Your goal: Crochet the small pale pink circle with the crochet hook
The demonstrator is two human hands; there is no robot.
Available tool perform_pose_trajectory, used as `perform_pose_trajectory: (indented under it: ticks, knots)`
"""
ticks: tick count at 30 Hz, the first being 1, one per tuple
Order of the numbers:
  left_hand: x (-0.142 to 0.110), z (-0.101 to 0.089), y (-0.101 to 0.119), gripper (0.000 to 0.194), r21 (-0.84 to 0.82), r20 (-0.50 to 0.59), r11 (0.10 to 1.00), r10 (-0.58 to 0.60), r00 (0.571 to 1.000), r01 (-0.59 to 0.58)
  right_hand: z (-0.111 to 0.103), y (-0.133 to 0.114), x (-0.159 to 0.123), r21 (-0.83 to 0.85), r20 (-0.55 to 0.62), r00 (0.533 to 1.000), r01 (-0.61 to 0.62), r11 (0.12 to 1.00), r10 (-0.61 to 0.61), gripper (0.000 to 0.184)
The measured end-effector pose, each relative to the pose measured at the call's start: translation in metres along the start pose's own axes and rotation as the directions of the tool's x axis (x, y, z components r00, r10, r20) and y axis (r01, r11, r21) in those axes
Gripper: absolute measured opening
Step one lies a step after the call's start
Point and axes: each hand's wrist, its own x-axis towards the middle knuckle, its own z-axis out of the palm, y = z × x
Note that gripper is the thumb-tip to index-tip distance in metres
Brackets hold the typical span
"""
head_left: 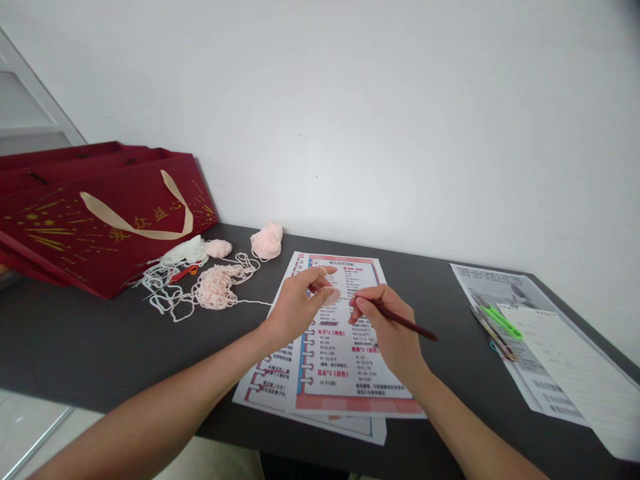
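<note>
My left hand point(300, 303) hovers over the printed pattern sheets point(345, 400), with the fingers curled and the thumb and index finger a little apart. A strand of pale pink yarn point(254, 302) runs to it from a tangled heap of pink yarn point(215, 287) on the table, and a bit of strand shows near the index fingertip. In my right hand point(393, 327) a crochet hook with a dark brown handle point(413, 325) is gripped like a pen. Its tip points toward my left hand, apart from it. The yarn's path inside my left fingers is hidden.
Dark red gift bags point(100, 220) lean at the left back. White yarn point(185, 252), a small pink ball point(219, 249) and a bigger pink ball point(267, 240) lie nearby. At right, green-handled scissors point(503, 321) rest on papers point(575, 360). A white wall point(350, 133) rises behind the table.
</note>
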Motion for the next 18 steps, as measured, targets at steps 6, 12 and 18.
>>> perform_pose_trajectory:
  ticks: [6,12,18]
  knots:
    - [0.001,-0.001,-0.003,0.029,-0.062,0.004,0.998,-0.022,1.0,0.022,-0.006,-0.001,-0.008,-0.336,0.303,0.851,0.516,0.788,-0.428,0.016]
    - [-0.001,-0.002,0.003,0.025,-0.018,0.011,1.0,0.002,1.0,-0.002,0.0,0.0,-0.001,0.133,0.003,0.997,-0.073,0.988,0.074,0.01]
    - [0.0,-0.002,0.002,0.025,-0.049,0.027,0.998,-0.029,0.999,0.031,0.001,-0.002,0.0,0.174,0.008,0.994,-0.105,0.979,0.105,0.011]
